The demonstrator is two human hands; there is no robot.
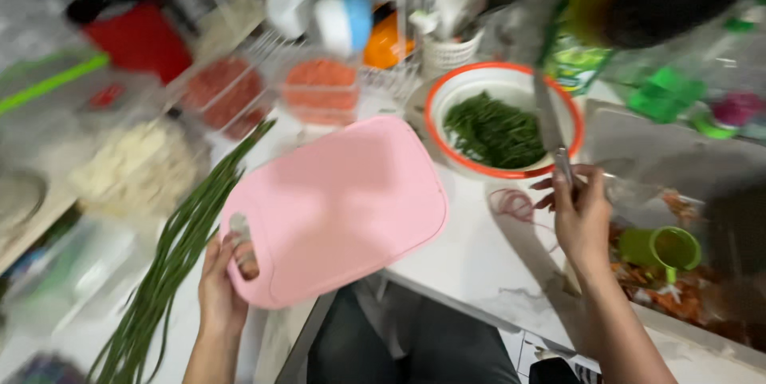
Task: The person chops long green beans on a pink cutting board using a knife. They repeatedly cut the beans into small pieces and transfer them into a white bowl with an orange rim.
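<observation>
A pink cutting board point(335, 204) is lying tilted at the counter's point(471, 260) edge, the left hand point(222, 276) gripping its lower corner, thumb poking through the handle hole. Just left of that hand, a long bundle of green beans point(179, 244) is stretching away. Beyond the right hand point(578, 212), a white bowl with an orange rim point(503, 119) is holding chopped greens. The right hand's fingers are closing around a knife point(550, 124), its blade pointing up over the bowl.
</observation>
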